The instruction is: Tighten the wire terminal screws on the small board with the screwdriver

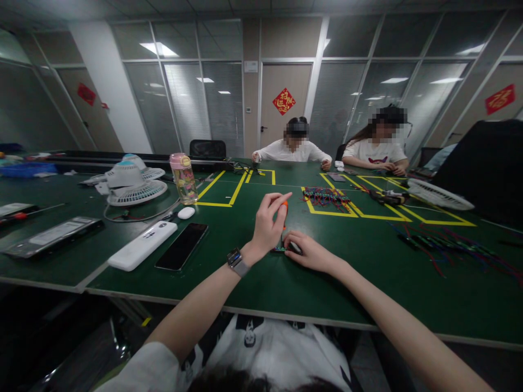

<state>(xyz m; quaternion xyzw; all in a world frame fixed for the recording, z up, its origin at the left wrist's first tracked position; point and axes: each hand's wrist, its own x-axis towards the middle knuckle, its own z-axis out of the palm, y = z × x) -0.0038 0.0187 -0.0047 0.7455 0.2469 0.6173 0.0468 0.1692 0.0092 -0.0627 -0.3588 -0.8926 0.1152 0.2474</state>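
Raised over the table, my left hand (267, 220) has its fingers closed round the orange handle of a screwdriver (285, 208), which stands about upright. Most of the handle is hidden behind the fingers. Below it lies a small green circuit board (278, 250), partly covered by both hands. My right hand (309, 251) rests on the table at the board's right side, its fingers bent over a small dark piece (295, 248) against the board. Whether that piece belongs to the board I cannot tell.
To the left lie a black phone (182, 246), a white power bank (143, 245) and a white earbud case (186, 213). A bottle (183, 178) and fans (137, 188) stand behind. Wired boards (327, 197) lie in yellow tape outlines. Two people sit opposite.
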